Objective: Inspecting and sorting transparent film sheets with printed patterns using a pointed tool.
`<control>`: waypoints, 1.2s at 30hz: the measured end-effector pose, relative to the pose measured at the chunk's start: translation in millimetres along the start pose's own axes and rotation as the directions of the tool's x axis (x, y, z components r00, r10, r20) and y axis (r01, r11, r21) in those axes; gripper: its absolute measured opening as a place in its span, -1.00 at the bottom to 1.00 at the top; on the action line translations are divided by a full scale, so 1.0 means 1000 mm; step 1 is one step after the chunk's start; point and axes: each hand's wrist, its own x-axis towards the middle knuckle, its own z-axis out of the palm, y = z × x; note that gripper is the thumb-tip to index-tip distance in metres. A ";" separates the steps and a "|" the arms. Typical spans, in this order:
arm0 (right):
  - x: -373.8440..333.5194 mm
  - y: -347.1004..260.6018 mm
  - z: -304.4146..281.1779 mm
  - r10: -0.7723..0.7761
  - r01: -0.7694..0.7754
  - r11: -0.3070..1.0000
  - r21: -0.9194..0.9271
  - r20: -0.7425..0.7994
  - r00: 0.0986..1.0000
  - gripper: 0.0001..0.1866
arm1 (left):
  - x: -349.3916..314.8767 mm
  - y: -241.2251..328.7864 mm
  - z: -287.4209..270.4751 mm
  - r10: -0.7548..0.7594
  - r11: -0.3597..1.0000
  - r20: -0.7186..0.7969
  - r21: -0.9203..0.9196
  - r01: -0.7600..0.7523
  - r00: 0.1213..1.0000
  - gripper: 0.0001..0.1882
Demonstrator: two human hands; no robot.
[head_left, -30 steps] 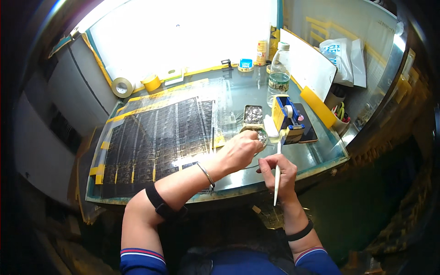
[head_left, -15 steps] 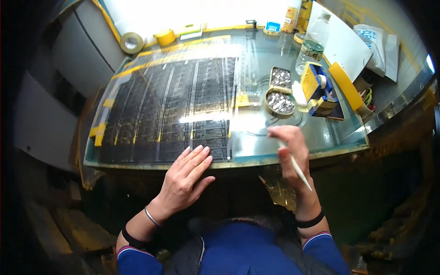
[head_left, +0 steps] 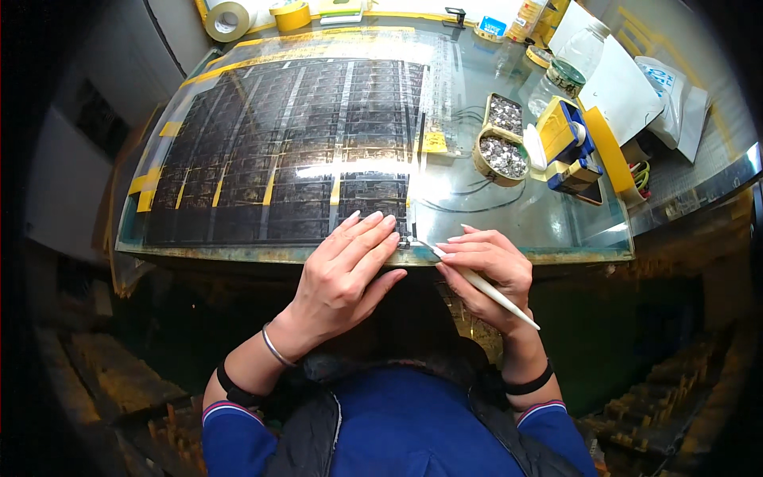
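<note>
A large dark film sheet [head_left: 238,159] with a grid of printed strips lies taped on the glass table. My left hand [head_left: 346,266] rests flat on its near right corner, fingers stretched out and holding nothing. Just right of it, my right hand [head_left: 489,274] pinches a slim white pen-like tool [head_left: 501,296] whose handle tapers toward the back. Its thin tip points at the sheet's near right corner, beside my left fingertips. Whether the tip touches the film I cannot tell. Small whitish marks show at that corner.
Two small tins [head_left: 502,157] of tiny pale and dark bits stand at the right, beside a yellow-and-blue tape dispenser [head_left: 568,143]. Behind are a clear bottle [head_left: 584,52] and tape rolls [head_left: 292,16]. The glass table's front edge [head_left: 556,253] runs just beyond my wrists.
My right hand has moved left and down to the sheet's corner, turning the tool's tip toward it. The view has shifted; my left hand stays flat on the sheet's near right corner.
</note>
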 end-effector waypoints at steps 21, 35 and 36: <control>0.002 0.000 0.005 -0.049 0.049 0.999 -0.018 -0.003 0.999 -0.79 | -0.001 -0.003 0.003 -0.018 1.000 -0.007 -0.019 0.018 1.000 -0.53; 0.001 0.002 0.007 -0.092 0.093 0.994 -0.062 0.016 0.996 -0.77 | 0.000 -0.002 0.001 -0.019 1.000 -0.008 -0.010 0.019 1.000 -0.55; 0.001 0.002 0.007 -0.092 0.093 0.994 -0.064 0.015 0.996 -0.77 | 0.001 -0.002 0.001 -0.023 1.000 0.003 -0.017 0.023 1.000 -0.52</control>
